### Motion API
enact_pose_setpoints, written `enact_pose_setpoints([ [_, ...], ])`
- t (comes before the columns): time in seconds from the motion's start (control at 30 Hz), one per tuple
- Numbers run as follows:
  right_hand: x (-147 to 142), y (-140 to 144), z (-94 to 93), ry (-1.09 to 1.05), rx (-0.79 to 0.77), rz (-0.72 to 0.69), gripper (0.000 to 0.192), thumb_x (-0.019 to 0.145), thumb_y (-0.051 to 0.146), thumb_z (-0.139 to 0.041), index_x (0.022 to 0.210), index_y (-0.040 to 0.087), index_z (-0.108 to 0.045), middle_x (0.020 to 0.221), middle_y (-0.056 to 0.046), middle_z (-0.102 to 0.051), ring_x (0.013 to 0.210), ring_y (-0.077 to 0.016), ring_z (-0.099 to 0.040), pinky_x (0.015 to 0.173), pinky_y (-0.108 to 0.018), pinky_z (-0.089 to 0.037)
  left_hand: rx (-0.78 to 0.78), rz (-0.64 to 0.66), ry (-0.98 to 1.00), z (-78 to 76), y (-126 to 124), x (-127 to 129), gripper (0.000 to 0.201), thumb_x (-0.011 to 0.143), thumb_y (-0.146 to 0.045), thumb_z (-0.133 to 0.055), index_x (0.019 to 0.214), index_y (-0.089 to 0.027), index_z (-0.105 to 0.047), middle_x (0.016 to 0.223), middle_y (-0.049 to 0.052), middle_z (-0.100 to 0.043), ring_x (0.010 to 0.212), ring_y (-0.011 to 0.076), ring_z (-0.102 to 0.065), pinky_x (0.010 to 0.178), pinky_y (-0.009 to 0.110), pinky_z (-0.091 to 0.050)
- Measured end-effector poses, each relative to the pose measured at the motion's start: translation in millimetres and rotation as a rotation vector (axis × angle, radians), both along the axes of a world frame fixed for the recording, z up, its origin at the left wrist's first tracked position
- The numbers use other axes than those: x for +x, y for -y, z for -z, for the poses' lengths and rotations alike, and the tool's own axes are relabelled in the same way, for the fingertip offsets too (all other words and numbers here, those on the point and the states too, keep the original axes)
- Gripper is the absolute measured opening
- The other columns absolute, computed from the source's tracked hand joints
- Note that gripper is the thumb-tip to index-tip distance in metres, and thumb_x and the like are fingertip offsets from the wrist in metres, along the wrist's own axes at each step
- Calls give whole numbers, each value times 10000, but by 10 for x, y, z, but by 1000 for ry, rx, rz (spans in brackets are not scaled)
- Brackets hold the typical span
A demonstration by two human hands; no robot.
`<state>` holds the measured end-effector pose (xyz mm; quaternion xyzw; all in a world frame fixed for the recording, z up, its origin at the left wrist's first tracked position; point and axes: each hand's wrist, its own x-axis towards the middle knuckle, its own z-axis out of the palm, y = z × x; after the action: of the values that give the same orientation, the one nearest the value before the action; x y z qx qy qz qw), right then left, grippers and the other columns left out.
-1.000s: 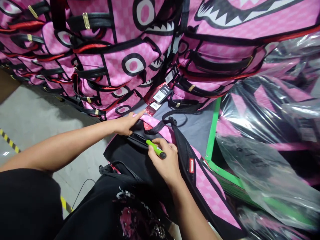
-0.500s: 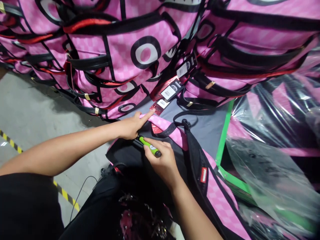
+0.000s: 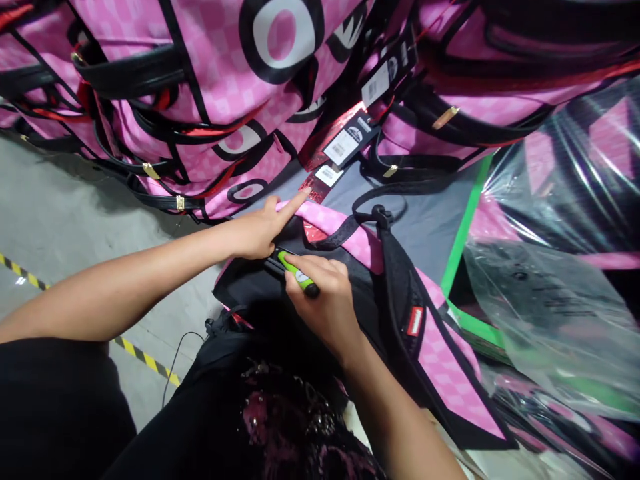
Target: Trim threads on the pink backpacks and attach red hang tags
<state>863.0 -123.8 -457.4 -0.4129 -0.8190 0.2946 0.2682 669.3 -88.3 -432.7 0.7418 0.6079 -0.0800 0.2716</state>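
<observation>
Just barcoded hangtags (image 3: 343, 148), unreadable, beyond both hands (image 3: 295, 267).

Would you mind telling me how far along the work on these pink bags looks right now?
Looks done: several bags sit wrapped in clear plastic at the right. In hand: the left hand presses down the pink bag on the table, while the right hand works a green pen at its black edge. Left: a big stack of unwrapped bags behind, tags hanging.
</observation>
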Motion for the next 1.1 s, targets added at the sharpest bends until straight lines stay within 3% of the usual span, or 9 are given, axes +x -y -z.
enact_pose_setpoints([
  [0.17,18,-12,-23,50,-29,32,222,851,202,-608,1020,225,-749,1002,-41,-773,954,-219,-702,917,-391,-430,-23,-8,-36,-22,-32,31,1155,793,-132,-601,1497,-366,284,1510,199,-216,787,108,-621,757,277,-493],
  [0.5,-13,-27,12,-24,-133,9,246,819,154,-643,1019,241,-756,1003,-13,-772,936,-194,-710,923,-369,-453,-60,-24,-64,-55,-41,50,1158,813,-150,-599,1478,-386,320,1494,186,-230,771,108,-601,703,265,-478],
  [0.73,-31,-61,-12,-14,-225,-12,259,814,152,-650,1019,268,-757,1010,4,-772,936,-191,-712,942,-371,-465,-74,-19,-56,-47,-47,45,1168,817,-158,-584,1441,-395,374,1492,185,-214,817,136,-612,762,296,-489],
  [1.1,33,4,-5,55,-63,44,258,843,174,-624,1062,234,-745,1031,-36,-769,975,-215,-701,941,-406,-432,-35,-15,-38,-19,-40,34,1177,791,-133,-587,1453,-395,350,1472,178,-245,772,100,-595,735,270,-487],
])
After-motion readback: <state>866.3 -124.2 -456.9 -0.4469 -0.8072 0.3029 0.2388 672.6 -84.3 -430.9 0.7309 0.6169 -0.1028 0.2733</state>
